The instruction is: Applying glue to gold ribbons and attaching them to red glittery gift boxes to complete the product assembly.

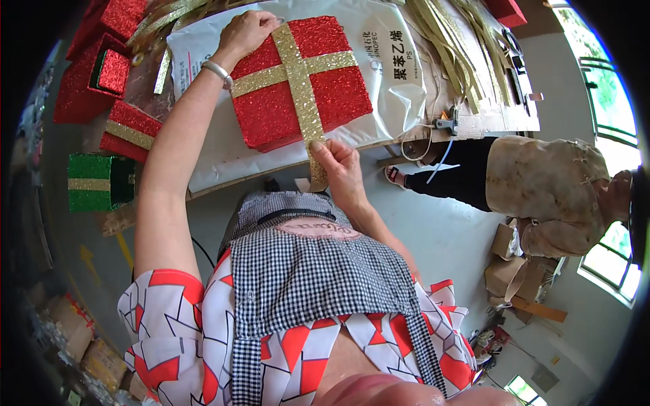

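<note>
A red glitter gift box (264, 125) lies on a white plastic sack (399, 101) at the table's near side. Two bands of gold glitter ribbon (296, 61) cross on its top. One band runs from the far edge toward me and hangs down past the near edge. My right hand (342, 169) pinches that hanging part between thumb and fingers. At the far left corner, my left hand (247, 34) is closed, its fingertips at the ribbon's far end; the exact grip is partly hidden.
More red glitter boxes (84, 84) stand at the left, with a green box (89, 183) nearer me. Gold ribbon strips (450, 40) lie at the back right. A black clip (445, 123) sits on the table's right edge. Another person (548, 183) is at the right.
</note>
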A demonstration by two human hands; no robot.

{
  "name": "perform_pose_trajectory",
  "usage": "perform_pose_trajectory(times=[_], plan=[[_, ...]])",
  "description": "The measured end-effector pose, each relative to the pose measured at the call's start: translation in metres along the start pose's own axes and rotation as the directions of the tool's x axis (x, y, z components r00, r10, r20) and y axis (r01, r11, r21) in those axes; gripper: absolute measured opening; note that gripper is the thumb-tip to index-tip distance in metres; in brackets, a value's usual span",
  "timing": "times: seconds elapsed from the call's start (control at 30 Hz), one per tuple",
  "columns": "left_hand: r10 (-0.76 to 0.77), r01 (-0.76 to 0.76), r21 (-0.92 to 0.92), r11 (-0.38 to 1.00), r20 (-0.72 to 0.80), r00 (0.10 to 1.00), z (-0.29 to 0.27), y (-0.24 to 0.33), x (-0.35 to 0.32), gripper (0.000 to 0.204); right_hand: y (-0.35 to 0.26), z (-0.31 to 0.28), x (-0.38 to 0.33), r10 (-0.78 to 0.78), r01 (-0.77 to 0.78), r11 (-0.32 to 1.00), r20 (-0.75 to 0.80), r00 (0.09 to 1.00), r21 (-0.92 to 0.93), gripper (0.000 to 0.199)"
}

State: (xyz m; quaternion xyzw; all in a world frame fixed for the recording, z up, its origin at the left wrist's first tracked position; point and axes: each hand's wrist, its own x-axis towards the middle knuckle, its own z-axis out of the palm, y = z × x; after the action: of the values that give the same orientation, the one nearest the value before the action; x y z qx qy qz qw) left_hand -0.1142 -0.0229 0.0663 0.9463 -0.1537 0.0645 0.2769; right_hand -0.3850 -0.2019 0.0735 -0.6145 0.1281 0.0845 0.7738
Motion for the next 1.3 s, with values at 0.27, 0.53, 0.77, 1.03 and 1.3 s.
perform_pose_trajectory(times=[0.27, 0.53, 0.77, 1.03, 1.3], plan=[[-0.022, 0.019, 0.053, 0.998, 0.053, 0.998, -0.005, 0.002, 0.0, 0.035, 0.008, -0.004, 0.005, 0.023, -0.024, 1.0, 0.043, 0.999, 0.011, 0.03], [-0.006, 0.006, -0.057, 0.998, 0.004, 1.0, -0.002, 0.0, 0.001, 0.033, 0.033, -0.015, 0.022, -0.036, 0.039, 0.998, 0.084, 0.996, -0.041, 0.029], [0.043, -0.043, -0.014, 0.999, -0.028, 0.999, 0.002, -0.01, 0.003, 0.037, 0.034, -0.01, 0.035, -0.072, 0.075, 0.996, 0.072, 0.995, -0.04, 0.032], [0.47, -0.51, 0.174, 0.842, 0.226, 0.853, -0.015, 0.081, -0.063, 0.081, 0.032, -0.017, 0.034, -0.131, 0.134, 0.986, 0.039, 0.991, -0.101, 0.029], [0.459, -0.567, 0.244, 0.787, 0.383, 0.802, -0.009, 0.072, -0.082, 0.084, 0.034, -0.005, 0.035, -0.154, 0.156, 0.986, 0.045, 0.987, -0.056, 0.031]])
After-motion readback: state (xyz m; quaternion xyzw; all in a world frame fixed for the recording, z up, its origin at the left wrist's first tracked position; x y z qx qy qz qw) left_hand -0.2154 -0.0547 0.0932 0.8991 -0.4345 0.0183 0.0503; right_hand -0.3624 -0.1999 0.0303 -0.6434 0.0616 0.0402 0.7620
